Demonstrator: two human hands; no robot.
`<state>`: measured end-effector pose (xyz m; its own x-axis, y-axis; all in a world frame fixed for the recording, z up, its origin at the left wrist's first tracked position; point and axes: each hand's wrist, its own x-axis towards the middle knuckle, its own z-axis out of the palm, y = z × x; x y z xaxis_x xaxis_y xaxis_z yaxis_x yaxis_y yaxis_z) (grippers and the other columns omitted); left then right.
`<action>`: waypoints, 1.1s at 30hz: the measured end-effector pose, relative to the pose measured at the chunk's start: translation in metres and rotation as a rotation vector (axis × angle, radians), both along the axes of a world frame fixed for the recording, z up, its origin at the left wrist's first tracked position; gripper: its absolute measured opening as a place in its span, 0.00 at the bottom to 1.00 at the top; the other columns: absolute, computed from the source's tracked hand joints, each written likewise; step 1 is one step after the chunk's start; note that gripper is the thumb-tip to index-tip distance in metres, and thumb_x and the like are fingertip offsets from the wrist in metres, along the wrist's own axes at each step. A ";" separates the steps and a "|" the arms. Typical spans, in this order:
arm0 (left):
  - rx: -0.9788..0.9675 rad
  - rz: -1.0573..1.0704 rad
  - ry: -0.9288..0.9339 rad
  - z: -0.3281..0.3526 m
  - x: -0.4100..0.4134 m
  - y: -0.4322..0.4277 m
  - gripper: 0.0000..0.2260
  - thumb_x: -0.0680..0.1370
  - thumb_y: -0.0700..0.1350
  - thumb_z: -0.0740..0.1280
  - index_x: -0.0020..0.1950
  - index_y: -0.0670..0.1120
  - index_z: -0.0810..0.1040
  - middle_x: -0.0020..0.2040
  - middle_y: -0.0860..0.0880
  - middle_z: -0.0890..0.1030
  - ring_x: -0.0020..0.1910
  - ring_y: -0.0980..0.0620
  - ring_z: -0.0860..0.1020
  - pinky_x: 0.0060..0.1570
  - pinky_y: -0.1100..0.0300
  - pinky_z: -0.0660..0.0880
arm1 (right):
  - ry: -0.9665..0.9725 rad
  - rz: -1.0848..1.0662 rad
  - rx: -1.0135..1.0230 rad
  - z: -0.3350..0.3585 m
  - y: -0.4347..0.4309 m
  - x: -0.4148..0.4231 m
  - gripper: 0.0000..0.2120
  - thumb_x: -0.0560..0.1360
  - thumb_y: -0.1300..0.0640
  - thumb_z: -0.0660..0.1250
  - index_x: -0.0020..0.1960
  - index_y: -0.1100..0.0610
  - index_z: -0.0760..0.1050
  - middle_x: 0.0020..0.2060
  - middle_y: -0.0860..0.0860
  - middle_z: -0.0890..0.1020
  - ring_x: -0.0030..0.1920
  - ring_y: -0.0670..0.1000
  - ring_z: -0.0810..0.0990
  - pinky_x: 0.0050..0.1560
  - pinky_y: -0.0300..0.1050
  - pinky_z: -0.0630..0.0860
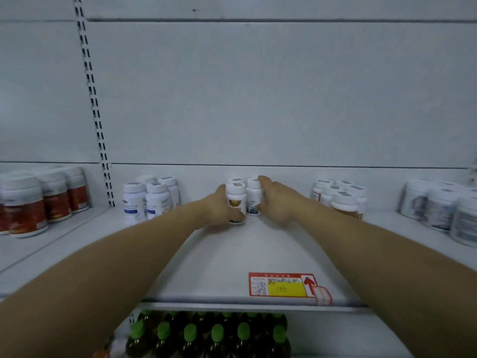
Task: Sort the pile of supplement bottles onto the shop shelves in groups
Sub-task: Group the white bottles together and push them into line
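Observation:
Both my arms reach deep onto a white shelf. My left hand grips a white bottle with a gold-brown label from its left side, thumb under its base. My right hand wraps a white bottle with a blue-grey label, fingers over its cap. The two bottles stand side by side at the front of a small cluster, with another white cap behind them. It is unclear whether the held bottles rest on the shelf.
Groups stand along the same shelf: blue-labelled white bottles at left, brown-labelled ones at right, larger grey-labelled jars far right. Red-labelled jars fill the left bay. A red-yellow price tag marks the shelf edge; green-capped bottles sit below.

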<state>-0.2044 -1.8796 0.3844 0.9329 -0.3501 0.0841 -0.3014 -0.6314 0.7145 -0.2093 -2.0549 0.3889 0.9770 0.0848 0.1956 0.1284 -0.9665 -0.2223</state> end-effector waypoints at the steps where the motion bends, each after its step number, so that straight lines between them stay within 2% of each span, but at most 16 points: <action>1: -0.006 -0.022 0.001 -0.001 0.002 0.000 0.23 0.72 0.37 0.71 0.63 0.48 0.65 0.55 0.50 0.76 0.53 0.51 0.75 0.51 0.62 0.73 | -0.010 -0.006 0.000 0.000 0.000 0.001 0.35 0.78 0.52 0.63 0.78 0.53 0.47 0.66 0.59 0.69 0.63 0.59 0.72 0.59 0.48 0.69; 5: 0.005 -0.017 -0.010 -0.005 0.012 0.002 0.26 0.71 0.40 0.73 0.65 0.48 0.65 0.57 0.50 0.76 0.55 0.50 0.75 0.56 0.58 0.70 | -0.057 -0.019 -0.005 0.005 -0.001 0.006 0.32 0.79 0.52 0.61 0.78 0.53 0.50 0.65 0.58 0.72 0.62 0.59 0.73 0.60 0.50 0.71; 9: 0.041 -0.006 -0.018 -0.007 0.016 0.001 0.34 0.67 0.46 0.75 0.70 0.48 0.63 0.62 0.50 0.76 0.58 0.48 0.76 0.64 0.52 0.70 | -0.083 -0.027 -0.033 0.008 -0.001 0.011 0.26 0.78 0.51 0.61 0.74 0.53 0.57 0.61 0.57 0.75 0.58 0.59 0.74 0.57 0.51 0.73; 13: 0.072 -0.023 -0.018 -0.006 0.017 -0.006 0.31 0.69 0.44 0.74 0.69 0.49 0.65 0.60 0.49 0.77 0.57 0.48 0.77 0.63 0.50 0.71 | -0.089 -0.045 -0.043 0.011 -0.008 0.010 0.20 0.78 0.51 0.61 0.69 0.55 0.63 0.59 0.57 0.76 0.56 0.59 0.75 0.55 0.51 0.74; 20: 0.088 -0.060 -0.029 -0.007 0.020 -0.013 0.30 0.68 0.45 0.74 0.67 0.50 0.65 0.59 0.49 0.77 0.57 0.48 0.77 0.63 0.49 0.72 | -0.082 -0.038 -0.091 0.008 -0.014 0.010 0.21 0.80 0.51 0.58 0.71 0.55 0.61 0.62 0.57 0.74 0.58 0.58 0.73 0.56 0.51 0.72; 23: 0.122 -0.047 -0.018 -0.005 0.022 -0.011 0.39 0.61 0.53 0.75 0.69 0.51 0.64 0.60 0.51 0.77 0.58 0.49 0.77 0.63 0.49 0.72 | -0.068 -0.040 -0.104 0.012 -0.014 0.009 0.23 0.79 0.50 0.59 0.72 0.55 0.61 0.63 0.57 0.73 0.60 0.58 0.73 0.57 0.50 0.72; 25: 0.151 -0.018 0.002 0.000 0.016 -0.010 0.38 0.65 0.52 0.75 0.71 0.51 0.61 0.62 0.50 0.75 0.59 0.49 0.75 0.63 0.52 0.71 | -0.065 -0.037 -0.110 0.020 -0.015 0.007 0.26 0.79 0.49 0.60 0.74 0.54 0.60 0.66 0.56 0.71 0.64 0.58 0.71 0.60 0.49 0.70; 28: 0.251 0.035 -0.024 0.010 0.007 -0.005 0.34 0.74 0.50 0.71 0.75 0.48 0.57 0.69 0.47 0.69 0.65 0.47 0.70 0.61 0.57 0.67 | -0.110 -0.030 -0.111 0.036 -0.016 0.003 0.26 0.79 0.48 0.59 0.74 0.53 0.59 0.70 0.55 0.69 0.67 0.57 0.69 0.64 0.51 0.69; 31: 0.342 0.077 -0.087 0.024 -0.004 0.006 0.39 0.75 0.55 0.69 0.78 0.47 0.49 0.76 0.47 0.59 0.73 0.47 0.63 0.69 0.53 0.63 | -0.120 -0.001 -0.116 0.053 -0.010 -0.001 0.29 0.79 0.47 0.60 0.77 0.53 0.56 0.72 0.56 0.66 0.69 0.58 0.67 0.65 0.51 0.67; 33: 0.381 0.098 -0.115 0.033 -0.013 0.015 0.39 0.75 0.56 0.68 0.78 0.49 0.51 0.77 0.48 0.58 0.73 0.47 0.62 0.70 0.54 0.62 | -0.129 0.034 -0.115 0.060 -0.001 -0.001 0.29 0.79 0.46 0.60 0.77 0.54 0.55 0.73 0.56 0.65 0.70 0.58 0.66 0.66 0.49 0.66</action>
